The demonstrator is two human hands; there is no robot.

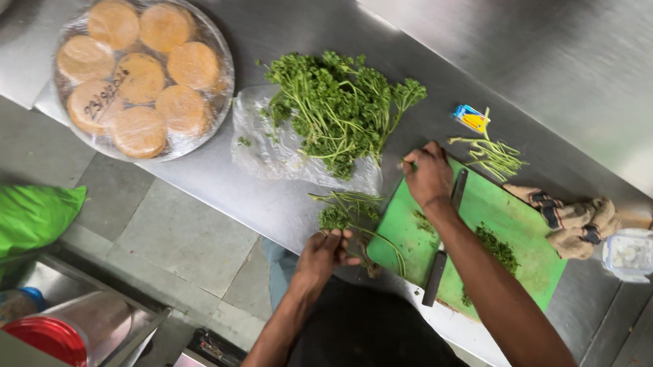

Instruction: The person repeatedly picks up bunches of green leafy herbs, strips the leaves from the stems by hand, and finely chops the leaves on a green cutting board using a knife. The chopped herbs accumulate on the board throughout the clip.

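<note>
A person stands at a long stainless-steel counter (486, 46), seen from above. The left hand (323, 255) is at the counter's near edge, its fingers closed around a small bunch of green leafy herb sprigs (342, 215) that rests just beside a bright green plastic cutting board (528, 226). The right hand (428, 175) rests on the far corner of the board, fingers curled; whether it pinches a stem there cannot be told. A long knife with a dark handle (444, 248) lies on the board, partly under the right forearm, near a small heap of chopped green herbs (496, 246). A large loose pile of curly green herbs (340, 109) lies on a clear plastic bag (261, 146) further along the counter. Beyond the board lie trimmed green stems (495, 155). A crumpled cloth (574, 222) touches the board's end. A round metal tray of flat tan patties under clear film (143, 70) sits well apart.
</note>
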